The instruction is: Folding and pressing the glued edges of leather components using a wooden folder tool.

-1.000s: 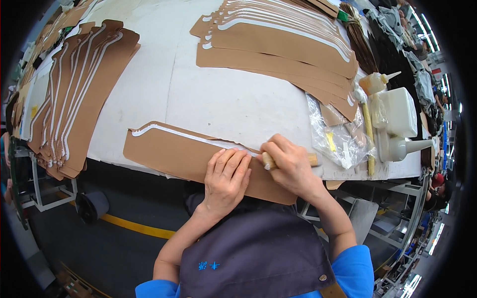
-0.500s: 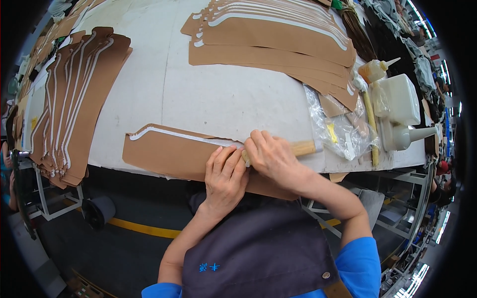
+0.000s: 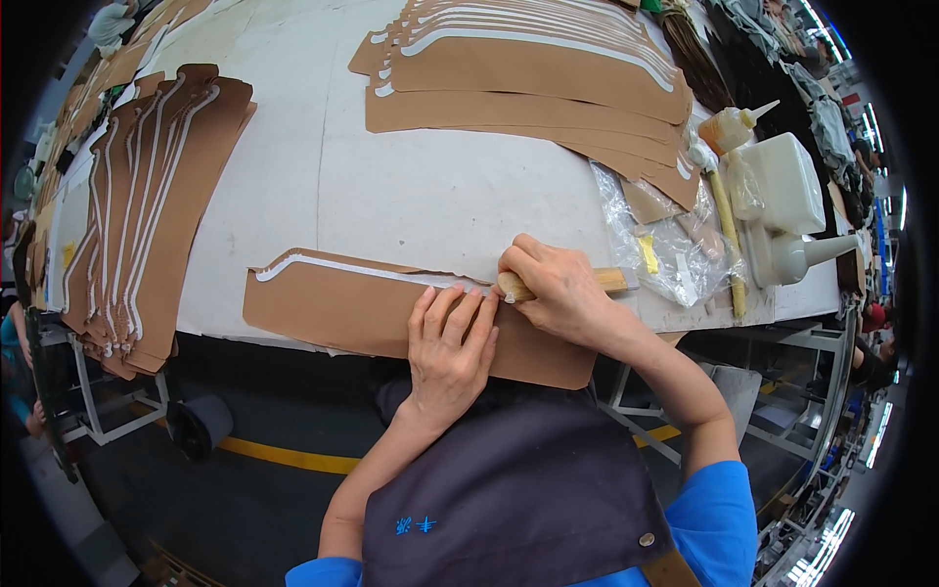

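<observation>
A long brown cardboard piece (image 3: 342,308) lies along the near edge of the white table (image 3: 430,196), with a white strip (image 3: 362,271) running along its far edge. My left hand (image 3: 448,342) presses flat on the cardboard, fingers apart. Just right of it, my right hand (image 3: 553,289) grips a wooden-handled tool (image 3: 611,281), whose end sits on the white strip beside my left fingertips.
Stacks of similar brown pieces with white strips lie at the left (image 3: 147,205) and at the back (image 3: 528,68). At the right stand a clear plastic bag (image 3: 665,245), a glue bottle (image 3: 734,127), a white container (image 3: 782,181) and a white funnel-shaped bottle (image 3: 802,256).
My right hand has slid the tool leftward along the white strip, closer to my left fingertips. My left hand stays pressed on the cardboard.
</observation>
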`<action>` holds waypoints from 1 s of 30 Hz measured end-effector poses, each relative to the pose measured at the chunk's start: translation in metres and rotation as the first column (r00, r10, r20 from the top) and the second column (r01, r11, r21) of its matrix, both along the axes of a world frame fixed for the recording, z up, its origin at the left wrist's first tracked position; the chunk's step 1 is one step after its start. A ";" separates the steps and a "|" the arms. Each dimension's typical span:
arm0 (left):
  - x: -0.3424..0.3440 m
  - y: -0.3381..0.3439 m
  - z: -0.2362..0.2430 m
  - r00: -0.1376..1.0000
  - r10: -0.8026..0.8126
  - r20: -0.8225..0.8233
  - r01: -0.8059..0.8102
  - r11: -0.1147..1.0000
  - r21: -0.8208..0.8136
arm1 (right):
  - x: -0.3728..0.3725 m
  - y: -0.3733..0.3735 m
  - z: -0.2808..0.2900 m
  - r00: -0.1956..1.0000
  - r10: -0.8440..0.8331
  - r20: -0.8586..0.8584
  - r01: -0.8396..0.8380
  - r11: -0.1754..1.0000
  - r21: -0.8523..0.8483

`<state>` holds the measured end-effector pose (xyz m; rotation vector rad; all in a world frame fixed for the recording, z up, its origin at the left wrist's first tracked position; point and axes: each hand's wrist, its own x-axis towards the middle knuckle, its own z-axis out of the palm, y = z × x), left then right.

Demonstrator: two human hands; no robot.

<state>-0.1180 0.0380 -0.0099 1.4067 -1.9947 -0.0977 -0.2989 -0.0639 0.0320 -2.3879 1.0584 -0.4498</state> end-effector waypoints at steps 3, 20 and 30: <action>0.002 0.001 -0.002 1.000 -0.010 -0.002 0.010 1.000 -0.002 | 0.003 0.003 0.003 0.999 0.036 0.016 -0.035 0.999 -0.025; 0.001 0.004 0.000 1.000 0.010 0.016 -0.010 1.000 0.000 | 0.007 -0.045 0.012 0.807 0.473 -0.355 -0.556 0.811 -0.183; 0.000 0.004 -0.002 1.000 0.024 0.016 -0.024 0.999 0.025 | -0.003 -0.015 0.005 0.991 0.134 -0.029 -0.132 0.990 0.042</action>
